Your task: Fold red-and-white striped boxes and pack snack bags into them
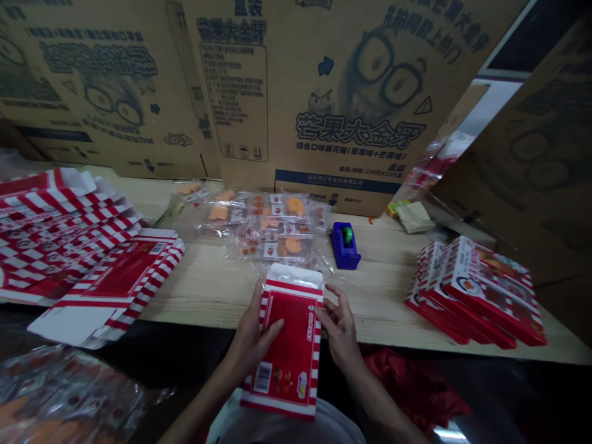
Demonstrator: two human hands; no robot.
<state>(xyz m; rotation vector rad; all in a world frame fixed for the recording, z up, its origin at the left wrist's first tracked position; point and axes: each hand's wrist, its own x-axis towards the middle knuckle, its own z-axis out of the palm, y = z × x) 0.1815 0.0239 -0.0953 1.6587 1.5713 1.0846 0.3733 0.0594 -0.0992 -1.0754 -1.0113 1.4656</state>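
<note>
Head view: we hold a striped carton [289, 345] in both hands at the near edge of the worktop [383, 290], just over our lap. Its long axis runs straight away from us. The white open flap is at the far end and points toward the back of the worktop, and the barcode end is nearest our body. The red printed face is turned up and tilted a little toward us.

Our left hand [252, 342] has its fingers wrapped around the carton's left edge, with the thumb lying across the red face. Our right hand [340, 330] grips the right edge near the top, its fingers slightly spread but pressed against the side.

Just beyond the flap we see a loose pile of clear candy packets [263, 225], with a blue tape dispenser [345, 245] beside it. Flat unfolded cartons [115, 277] are stacked to the left, and filled boxes [481, 290] lie in a leaning row to the right. Large printed shipping boxes [324, 92] stand along the back.
</note>
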